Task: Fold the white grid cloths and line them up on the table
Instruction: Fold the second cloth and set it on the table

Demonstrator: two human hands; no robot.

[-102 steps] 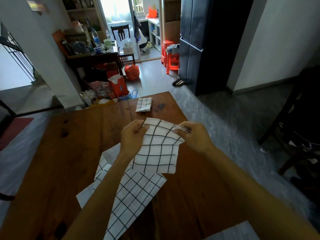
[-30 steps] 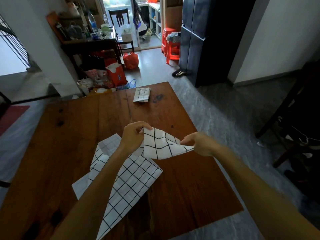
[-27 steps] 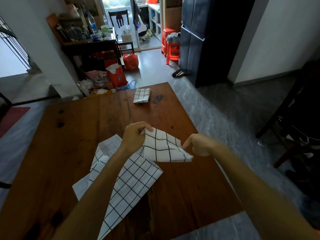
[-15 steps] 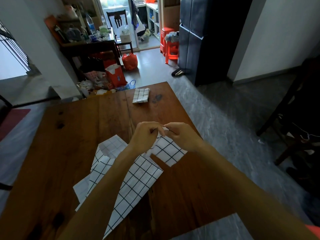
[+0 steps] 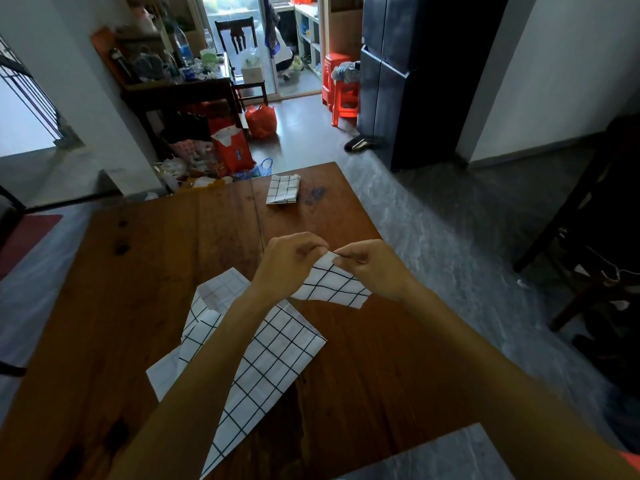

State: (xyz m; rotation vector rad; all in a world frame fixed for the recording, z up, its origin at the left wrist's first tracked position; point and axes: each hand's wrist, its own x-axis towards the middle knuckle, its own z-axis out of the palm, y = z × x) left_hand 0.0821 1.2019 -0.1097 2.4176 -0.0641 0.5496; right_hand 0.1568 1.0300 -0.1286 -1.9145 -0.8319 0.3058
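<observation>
Above the wooden table [image 5: 138, 271] I hold a small, partly folded white grid cloth [image 5: 332, 285]. My left hand [image 5: 287, 261] and my right hand [image 5: 370, 268] are close together and both pinch its top edge; the rest hangs down between them. Under my left forearm lies an unfolded white grid cloth [image 5: 263, 362], spread flat on the table. A neatly folded white grid cloth [image 5: 283, 188] rests near the table's far edge.
The table's right edge borders grey floor [image 5: 450, 237]. A dark chair [image 5: 588, 237] stands on the right. Beyond the far edge are a cluttered side table [image 5: 180, 88], red bags [image 5: 232, 147], red stools [image 5: 343, 95] and a dark cabinet [image 5: 408, 81].
My hands were apart, stretching the cloth out. They have come together, bringing its ends onto each other, so the held cloth is now narrower and hangs doubled.
</observation>
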